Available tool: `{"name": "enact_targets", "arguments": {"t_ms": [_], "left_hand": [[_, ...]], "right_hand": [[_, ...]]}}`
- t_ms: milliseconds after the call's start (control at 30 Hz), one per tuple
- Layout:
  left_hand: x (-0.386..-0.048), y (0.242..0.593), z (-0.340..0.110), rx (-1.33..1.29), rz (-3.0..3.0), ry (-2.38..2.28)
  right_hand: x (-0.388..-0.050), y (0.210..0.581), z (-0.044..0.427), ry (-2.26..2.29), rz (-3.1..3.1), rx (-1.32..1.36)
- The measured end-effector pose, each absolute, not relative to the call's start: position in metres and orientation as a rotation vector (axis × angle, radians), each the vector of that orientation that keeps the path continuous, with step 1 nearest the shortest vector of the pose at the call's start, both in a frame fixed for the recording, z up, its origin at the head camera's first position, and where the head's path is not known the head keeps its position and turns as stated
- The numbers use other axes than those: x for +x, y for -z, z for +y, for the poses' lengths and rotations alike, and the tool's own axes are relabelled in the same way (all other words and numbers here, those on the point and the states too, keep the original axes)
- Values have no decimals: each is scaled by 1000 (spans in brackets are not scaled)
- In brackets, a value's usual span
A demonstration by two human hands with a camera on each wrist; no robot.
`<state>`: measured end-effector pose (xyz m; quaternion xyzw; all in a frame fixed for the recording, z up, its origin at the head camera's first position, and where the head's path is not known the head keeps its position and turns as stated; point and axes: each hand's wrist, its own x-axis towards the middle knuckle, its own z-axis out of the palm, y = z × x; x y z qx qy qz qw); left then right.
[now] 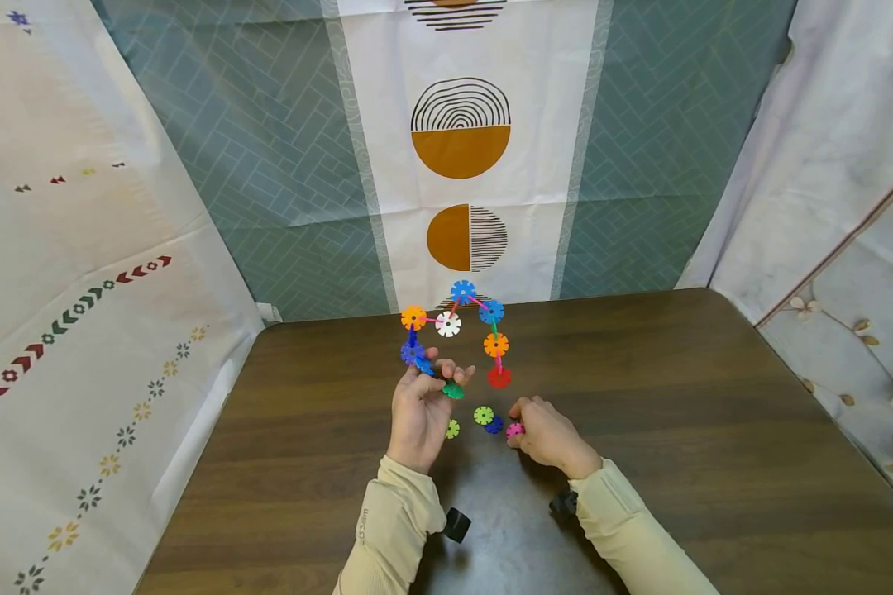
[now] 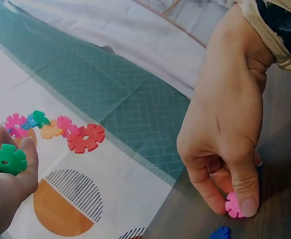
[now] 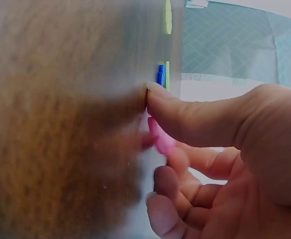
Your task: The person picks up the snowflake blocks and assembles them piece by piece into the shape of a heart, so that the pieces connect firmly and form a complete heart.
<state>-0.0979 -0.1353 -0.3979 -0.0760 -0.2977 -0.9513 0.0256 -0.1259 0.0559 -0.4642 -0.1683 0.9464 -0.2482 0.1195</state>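
The right hand pinches a pink disc, likely light, stiff and best held by its rim, while farther left the left hand grips a disc chain.

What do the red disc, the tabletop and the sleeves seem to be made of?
Red disc: probably smooth plastic, by its even colour and crisp notches.
Tabletop: wood or wood-look laminate, showing brown grain and a soft sheen.
Sleeves: likely matt fabric, given their soft folds; fibre unclear.
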Motion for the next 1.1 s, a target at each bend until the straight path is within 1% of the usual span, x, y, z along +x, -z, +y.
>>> {"name": "enact_targets", "arguments": {"t_ms": [300,667,1100], "left_hand": [[-99,399,-135,-239,-904,2941],[-99,399,-133,-245,-930,2936],[-97,400,-130,-238,-976,2939]], "right_hand": [[-122,461,59,1044,2645,-527],[-107,428,52,1523,2397,-731],[-97,410,43,1731,2416,-685]]}}
